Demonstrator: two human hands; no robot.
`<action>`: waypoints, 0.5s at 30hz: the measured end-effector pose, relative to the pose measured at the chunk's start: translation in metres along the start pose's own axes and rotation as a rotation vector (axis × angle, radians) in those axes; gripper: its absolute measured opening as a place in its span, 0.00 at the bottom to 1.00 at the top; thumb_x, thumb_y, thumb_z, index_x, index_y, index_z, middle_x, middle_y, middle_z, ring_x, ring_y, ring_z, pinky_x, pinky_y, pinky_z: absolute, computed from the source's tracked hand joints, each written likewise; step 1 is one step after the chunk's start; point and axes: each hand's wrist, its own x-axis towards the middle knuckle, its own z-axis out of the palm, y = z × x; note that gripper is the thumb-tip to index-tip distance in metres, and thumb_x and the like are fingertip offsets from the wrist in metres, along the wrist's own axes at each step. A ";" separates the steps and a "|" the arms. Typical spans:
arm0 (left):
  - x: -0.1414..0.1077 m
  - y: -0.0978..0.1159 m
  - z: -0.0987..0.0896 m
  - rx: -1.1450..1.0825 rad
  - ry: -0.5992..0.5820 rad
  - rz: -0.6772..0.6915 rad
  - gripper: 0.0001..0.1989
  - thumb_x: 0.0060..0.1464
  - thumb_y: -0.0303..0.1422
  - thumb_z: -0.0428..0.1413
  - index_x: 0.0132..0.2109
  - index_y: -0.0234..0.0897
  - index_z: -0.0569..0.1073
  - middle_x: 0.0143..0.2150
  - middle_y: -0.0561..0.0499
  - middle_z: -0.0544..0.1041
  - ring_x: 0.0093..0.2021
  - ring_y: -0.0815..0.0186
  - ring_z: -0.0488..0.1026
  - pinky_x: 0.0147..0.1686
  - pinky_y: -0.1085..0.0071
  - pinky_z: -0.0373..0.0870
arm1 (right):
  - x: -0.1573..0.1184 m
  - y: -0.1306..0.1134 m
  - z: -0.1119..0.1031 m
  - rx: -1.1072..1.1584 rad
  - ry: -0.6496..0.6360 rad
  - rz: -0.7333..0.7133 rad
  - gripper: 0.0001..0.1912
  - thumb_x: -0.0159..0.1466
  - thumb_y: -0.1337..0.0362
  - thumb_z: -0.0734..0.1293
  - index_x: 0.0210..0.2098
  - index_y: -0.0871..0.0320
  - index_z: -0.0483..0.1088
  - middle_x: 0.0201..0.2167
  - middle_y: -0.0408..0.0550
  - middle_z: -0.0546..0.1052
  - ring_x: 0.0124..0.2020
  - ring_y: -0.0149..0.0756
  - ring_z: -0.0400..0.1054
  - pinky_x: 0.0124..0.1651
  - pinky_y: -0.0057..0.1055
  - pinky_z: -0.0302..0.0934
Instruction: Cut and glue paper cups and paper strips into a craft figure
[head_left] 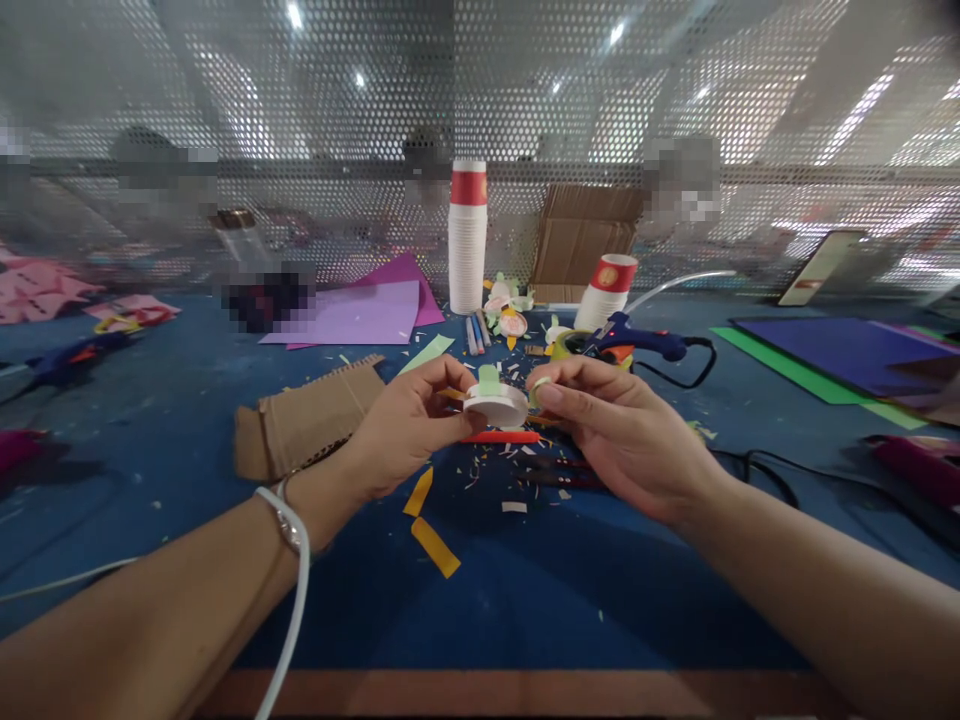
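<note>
Between thumb and fingers, my left hand grips a round white disc by its left side. A pale green paper strip stands up from the disc's upper edge. At the disc's right side, my right hand pinches a small pale green paper piece. Whether that piece touches the disc I cannot tell. Below the hands lie an orange-red stick and dark-handled scissors, partly covered by my right hand. Yellow paper strips rest nearer to me.
Stacked paper cups and a shorter cup stack stand at the back. A blue glue gun with a black cord sits behind my right hand. Corrugated cardboard lies left; purple sheets and blue sheets flank the middle. Paper scraps litter the table.
</note>
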 end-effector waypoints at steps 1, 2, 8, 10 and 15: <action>-0.001 0.001 0.001 0.025 0.001 0.009 0.15 0.45 0.30 0.67 0.33 0.38 0.67 0.29 0.57 0.73 0.30 0.71 0.69 0.32 0.72 0.65 | 0.000 0.000 0.000 0.018 -0.002 0.009 0.06 0.57 0.61 0.75 0.31 0.54 0.75 0.33 0.41 0.76 0.34 0.30 0.69 0.41 0.29 0.65; -0.001 0.001 0.002 0.050 0.002 0.017 0.15 0.45 0.31 0.67 0.33 0.38 0.66 0.29 0.57 0.72 0.29 0.71 0.69 0.32 0.73 0.64 | 0.001 0.000 0.000 0.027 -0.001 0.017 0.06 0.57 0.61 0.75 0.31 0.54 0.75 0.33 0.41 0.76 0.33 0.30 0.69 0.40 0.29 0.65; -0.004 0.002 0.008 0.183 0.024 0.110 0.14 0.46 0.31 0.65 0.32 0.38 0.66 0.29 0.57 0.69 0.30 0.70 0.68 0.33 0.71 0.67 | 0.000 0.000 0.000 -0.022 -0.017 0.032 0.07 0.59 0.59 0.72 0.32 0.54 0.71 0.33 0.42 0.75 0.32 0.31 0.70 0.39 0.31 0.67; -0.004 0.001 0.008 0.219 0.032 0.136 0.13 0.46 0.31 0.65 0.31 0.38 0.65 0.29 0.57 0.70 0.30 0.70 0.68 0.34 0.70 0.68 | -0.001 0.000 0.001 -0.018 -0.037 0.037 0.07 0.59 0.60 0.72 0.32 0.54 0.71 0.33 0.42 0.76 0.33 0.32 0.71 0.40 0.31 0.67; -0.004 -0.001 0.008 0.260 0.046 0.189 0.13 0.47 0.30 0.64 0.31 0.38 0.65 0.31 0.55 0.71 0.32 0.69 0.69 0.35 0.69 0.68 | -0.002 0.000 0.004 0.019 -0.047 0.059 0.07 0.58 0.60 0.74 0.32 0.54 0.74 0.33 0.42 0.77 0.34 0.32 0.71 0.44 0.32 0.67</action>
